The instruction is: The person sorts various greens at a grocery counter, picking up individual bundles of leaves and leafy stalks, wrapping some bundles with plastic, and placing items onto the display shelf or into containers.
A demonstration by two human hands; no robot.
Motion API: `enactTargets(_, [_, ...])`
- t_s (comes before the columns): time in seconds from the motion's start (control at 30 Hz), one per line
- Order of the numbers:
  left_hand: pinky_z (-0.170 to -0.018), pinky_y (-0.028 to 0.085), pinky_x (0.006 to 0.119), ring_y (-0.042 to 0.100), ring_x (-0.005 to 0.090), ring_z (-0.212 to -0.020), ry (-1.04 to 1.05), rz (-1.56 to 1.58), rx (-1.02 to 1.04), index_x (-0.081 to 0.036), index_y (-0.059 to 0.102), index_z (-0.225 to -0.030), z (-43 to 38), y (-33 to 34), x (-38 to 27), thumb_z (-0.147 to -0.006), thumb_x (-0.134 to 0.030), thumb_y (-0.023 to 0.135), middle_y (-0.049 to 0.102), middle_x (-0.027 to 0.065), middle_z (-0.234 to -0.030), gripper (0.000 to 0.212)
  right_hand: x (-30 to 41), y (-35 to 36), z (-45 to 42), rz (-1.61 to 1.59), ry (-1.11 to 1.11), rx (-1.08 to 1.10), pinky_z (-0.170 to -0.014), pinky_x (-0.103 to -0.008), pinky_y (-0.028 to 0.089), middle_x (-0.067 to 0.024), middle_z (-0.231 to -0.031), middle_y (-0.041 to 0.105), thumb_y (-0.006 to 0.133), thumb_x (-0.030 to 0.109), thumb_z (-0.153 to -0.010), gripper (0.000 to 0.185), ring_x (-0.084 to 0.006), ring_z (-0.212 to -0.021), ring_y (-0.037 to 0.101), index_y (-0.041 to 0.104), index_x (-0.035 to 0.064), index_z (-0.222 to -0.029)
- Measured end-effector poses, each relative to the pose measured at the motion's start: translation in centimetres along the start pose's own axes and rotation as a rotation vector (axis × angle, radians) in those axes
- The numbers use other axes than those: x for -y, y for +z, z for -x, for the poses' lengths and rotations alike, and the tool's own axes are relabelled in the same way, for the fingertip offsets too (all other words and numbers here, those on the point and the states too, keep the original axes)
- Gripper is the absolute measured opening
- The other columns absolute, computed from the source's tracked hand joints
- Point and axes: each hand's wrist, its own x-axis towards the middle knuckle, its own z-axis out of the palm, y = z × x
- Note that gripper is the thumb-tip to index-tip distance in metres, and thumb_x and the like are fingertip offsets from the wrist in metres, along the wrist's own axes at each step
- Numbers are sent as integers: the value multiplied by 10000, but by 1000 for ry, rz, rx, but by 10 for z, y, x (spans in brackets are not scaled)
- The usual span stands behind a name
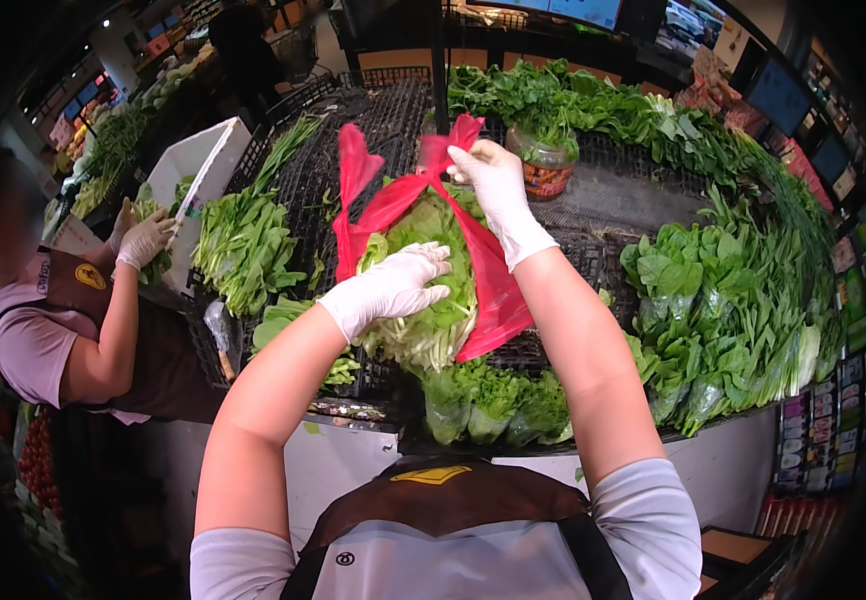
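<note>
A pale green bunch of leafy greens (429,330) lies before me on black plastic crates, stems towards me. A red plastic bag (494,289) spreads around its far end and right side. My left hand (395,285), in a white glove, rests palm down on the leaves, thumb apart from the fingers. At the far end of the greens, my gloved right hand (496,184) pinches the gathered top of the bag. Another red flap stands up further left. The underside of the greens is hidden.
Bagged lettuces (493,405) line the near edge. Leafy bundles (710,300) lie to the right; loose greens (241,247) and a wooden-handled tool (224,360) are left. Behind my right hand stands a plastic jar (545,169). A co-worker (102,322) handles greens beside a white foam box (211,169).
</note>
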Motion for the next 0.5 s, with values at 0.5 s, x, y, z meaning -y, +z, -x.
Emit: enactTargets(0.5, [-1110, 190, 400, 228, 339, -1345, -69, 40, 43, -35, 448, -1294, -1, -5, 0, -820, -468, 590, 302, 184, -1428, 658, 42, -16, 23, 453, -179, 37, -870, -308, 465, -165, -1155, 574, 633, 171, -825, 426, -206, -1021, 579, 512, -29, -1182])
